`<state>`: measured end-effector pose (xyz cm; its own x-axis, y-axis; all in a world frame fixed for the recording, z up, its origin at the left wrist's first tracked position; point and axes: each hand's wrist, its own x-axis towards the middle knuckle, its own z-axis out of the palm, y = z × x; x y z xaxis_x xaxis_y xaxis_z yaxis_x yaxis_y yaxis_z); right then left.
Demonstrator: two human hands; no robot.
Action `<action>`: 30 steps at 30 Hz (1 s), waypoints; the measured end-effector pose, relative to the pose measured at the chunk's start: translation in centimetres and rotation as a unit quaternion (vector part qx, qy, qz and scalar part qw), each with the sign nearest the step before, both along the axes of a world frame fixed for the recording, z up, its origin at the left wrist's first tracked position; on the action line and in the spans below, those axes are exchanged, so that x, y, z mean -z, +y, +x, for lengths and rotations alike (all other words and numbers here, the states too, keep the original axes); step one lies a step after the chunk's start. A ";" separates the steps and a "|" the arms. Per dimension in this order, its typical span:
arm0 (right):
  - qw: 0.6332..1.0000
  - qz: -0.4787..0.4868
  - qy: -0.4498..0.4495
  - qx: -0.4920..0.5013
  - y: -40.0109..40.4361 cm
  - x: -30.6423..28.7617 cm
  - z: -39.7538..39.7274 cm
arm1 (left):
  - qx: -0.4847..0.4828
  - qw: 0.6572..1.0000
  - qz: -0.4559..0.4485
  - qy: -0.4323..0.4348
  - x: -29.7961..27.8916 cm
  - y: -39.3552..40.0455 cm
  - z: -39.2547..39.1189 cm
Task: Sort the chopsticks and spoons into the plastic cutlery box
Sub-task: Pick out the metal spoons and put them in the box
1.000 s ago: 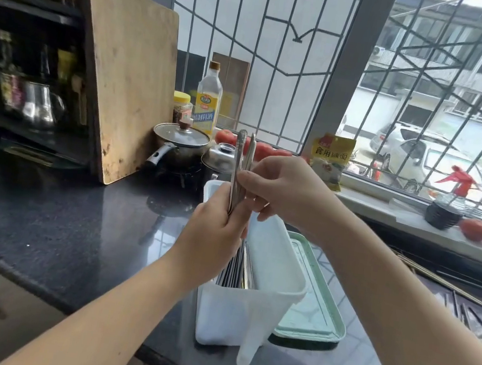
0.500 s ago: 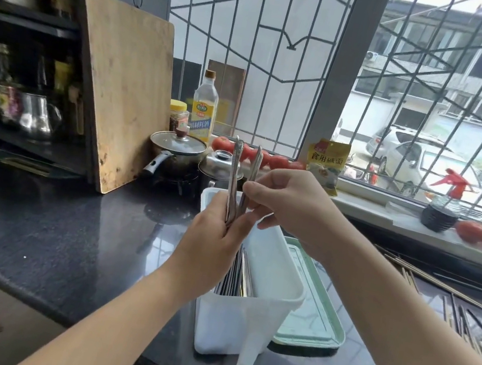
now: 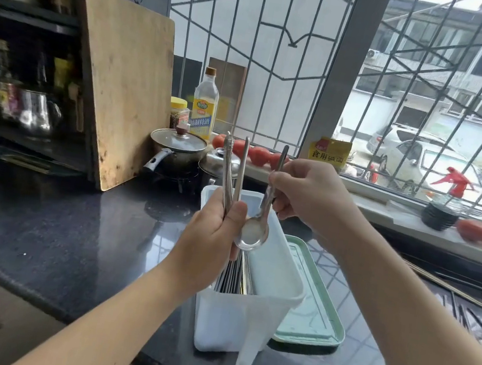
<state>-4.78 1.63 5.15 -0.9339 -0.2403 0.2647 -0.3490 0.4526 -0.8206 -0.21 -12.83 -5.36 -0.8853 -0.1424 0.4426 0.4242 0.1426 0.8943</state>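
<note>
Home kitchen — lidded pot, cutting board.

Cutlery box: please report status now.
Left hand grips two metal handles. Right hand pinches spoon above cutlery box. Chopsticks already inside. Path clear.

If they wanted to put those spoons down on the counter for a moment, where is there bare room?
The dark counter is bare left of the white cutlery box, between the leaning cutting board and the front edge. A narrower bare strip lies in front of the green tray. It is crowded behind the box, by the lidded pot, and at far right, where loose chopsticks lie.
</note>
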 end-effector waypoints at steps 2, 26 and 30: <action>0.999 0.042 0.026 -0.002 -0.2 0.2 0.3 | -0.008 1.000 -0.021 0.009 0.2 -0.1 -0.2; 0.975 0.047 0.218 0.020 -3.1 0.3 1.9 | -0.046 0.981 -0.185 -0.023 -0.1 0.2 -0.3; 0.973 0.077 0.218 0.030 -3.6 -0.6 1.2 | -0.031 0.983 -0.178 -0.027 -0.2 0.2 -0.1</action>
